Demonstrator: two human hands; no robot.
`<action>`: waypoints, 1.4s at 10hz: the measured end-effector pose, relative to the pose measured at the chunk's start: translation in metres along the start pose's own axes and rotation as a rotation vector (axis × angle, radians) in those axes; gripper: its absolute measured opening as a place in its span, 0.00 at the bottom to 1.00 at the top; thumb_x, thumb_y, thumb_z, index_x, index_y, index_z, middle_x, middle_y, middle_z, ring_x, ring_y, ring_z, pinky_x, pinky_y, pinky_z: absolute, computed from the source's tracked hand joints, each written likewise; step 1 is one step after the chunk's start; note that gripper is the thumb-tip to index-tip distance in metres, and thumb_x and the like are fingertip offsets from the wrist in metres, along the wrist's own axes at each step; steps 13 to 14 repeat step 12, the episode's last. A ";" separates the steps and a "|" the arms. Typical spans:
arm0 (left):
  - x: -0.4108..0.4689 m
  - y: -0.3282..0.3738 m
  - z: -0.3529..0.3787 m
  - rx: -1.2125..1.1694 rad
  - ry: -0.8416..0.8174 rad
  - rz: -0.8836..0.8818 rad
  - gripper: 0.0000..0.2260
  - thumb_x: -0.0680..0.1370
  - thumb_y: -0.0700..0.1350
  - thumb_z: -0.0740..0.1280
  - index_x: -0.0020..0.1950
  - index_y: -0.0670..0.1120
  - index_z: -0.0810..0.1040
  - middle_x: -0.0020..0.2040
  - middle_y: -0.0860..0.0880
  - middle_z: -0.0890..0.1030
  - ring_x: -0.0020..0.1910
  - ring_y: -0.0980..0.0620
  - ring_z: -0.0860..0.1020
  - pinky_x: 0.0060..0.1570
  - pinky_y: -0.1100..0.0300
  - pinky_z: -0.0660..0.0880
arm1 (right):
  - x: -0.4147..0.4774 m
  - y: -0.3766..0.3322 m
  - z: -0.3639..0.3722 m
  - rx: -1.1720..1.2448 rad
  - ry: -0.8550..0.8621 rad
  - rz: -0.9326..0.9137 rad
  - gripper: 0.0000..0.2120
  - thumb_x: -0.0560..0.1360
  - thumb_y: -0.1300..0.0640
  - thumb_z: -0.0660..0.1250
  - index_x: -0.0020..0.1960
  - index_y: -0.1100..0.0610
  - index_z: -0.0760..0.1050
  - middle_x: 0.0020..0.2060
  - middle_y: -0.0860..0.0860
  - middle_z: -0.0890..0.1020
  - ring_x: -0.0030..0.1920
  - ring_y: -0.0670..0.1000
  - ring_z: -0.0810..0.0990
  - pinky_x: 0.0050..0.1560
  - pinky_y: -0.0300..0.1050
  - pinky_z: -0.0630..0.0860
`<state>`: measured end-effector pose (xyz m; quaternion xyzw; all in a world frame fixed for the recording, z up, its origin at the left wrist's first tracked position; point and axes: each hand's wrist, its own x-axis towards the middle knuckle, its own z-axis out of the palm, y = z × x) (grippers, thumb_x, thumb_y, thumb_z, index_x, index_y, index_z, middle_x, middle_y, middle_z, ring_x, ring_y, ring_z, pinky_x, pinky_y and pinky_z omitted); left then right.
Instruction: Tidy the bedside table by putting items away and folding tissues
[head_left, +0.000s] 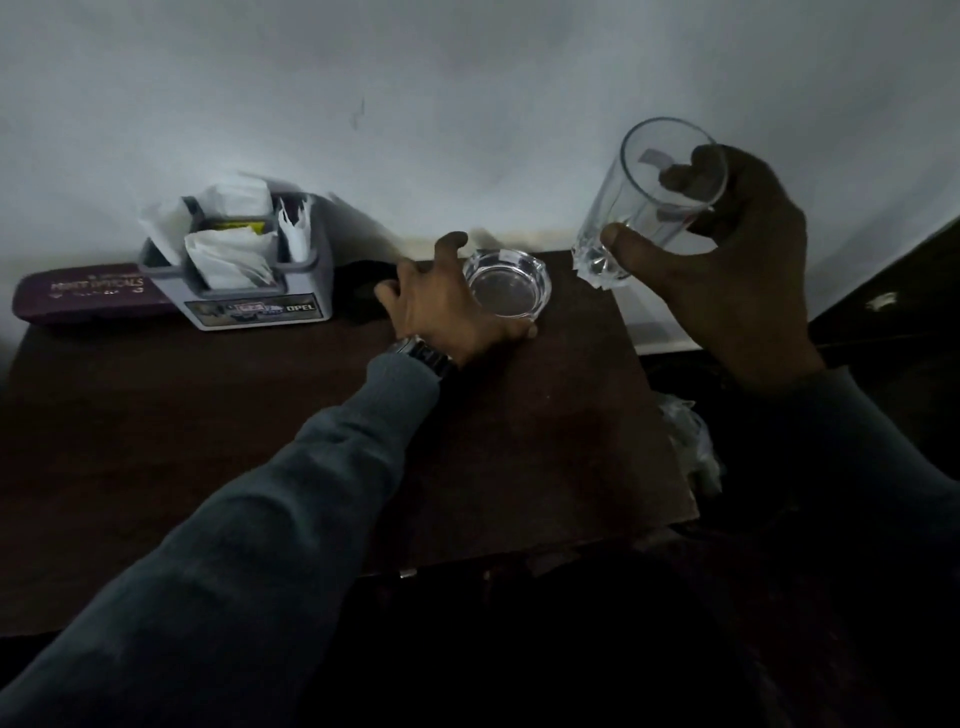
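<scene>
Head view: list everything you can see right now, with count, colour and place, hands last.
Bedside table: one, dark brown wood, against the pale wall.
Spectacle case: one, maroon, far left at the back.
Tissue holder: one, grey, back left, beside the case; white tissues stuffed in it.
Ashtray: one, clear glass, back centre on the table.
Tumbler: one, clear glass, empty, lifted and tilted above the table's right corner.
Crumpled plastic: one, whitish, off the table's right edge.
Wristwatch: one, dark, left wrist.
Left hand: spread against the ashtray.
Right hand: grip closed round the tumbler.

Single head view, looking down and forward, close over the bedside table (260, 415)
</scene>
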<state>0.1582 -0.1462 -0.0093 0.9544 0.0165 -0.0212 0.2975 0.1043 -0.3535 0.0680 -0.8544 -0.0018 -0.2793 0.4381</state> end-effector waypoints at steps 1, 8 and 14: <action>0.002 0.001 0.001 -0.016 0.001 0.004 0.55 0.57 0.72 0.79 0.78 0.55 0.60 0.70 0.45 0.76 0.74 0.40 0.65 0.71 0.43 0.57 | 0.004 -0.003 0.009 -0.007 -0.017 0.022 0.33 0.67 0.45 0.82 0.67 0.54 0.75 0.60 0.46 0.83 0.57 0.44 0.83 0.59 0.45 0.81; -0.036 -0.044 -0.018 -0.084 0.089 0.169 0.62 0.58 0.66 0.82 0.83 0.55 0.50 0.74 0.56 0.75 0.73 0.45 0.65 0.64 0.52 0.56 | 0.010 0.006 0.090 -0.023 -0.303 0.188 0.40 0.62 0.44 0.83 0.69 0.54 0.74 0.60 0.47 0.83 0.54 0.46 0.84 0.59 0.48 0.81; -0.054 -0.066 -0.025 -0.042 0.083 0.210 0.37 0.74 0.61 0.74 0.79 0.52 0.63 0.70 0.46 0.77 0.72 0.40 0.69 0.69 0.48 0.65 | -0.004 0.010 0.091 0.109 -0.352 0.276 0.52 0.68 0.44 0.81 0.81 0.53 0.54 0.78 0.54 0.67 0.72 0.54 0.73 0.72 0.54 0.73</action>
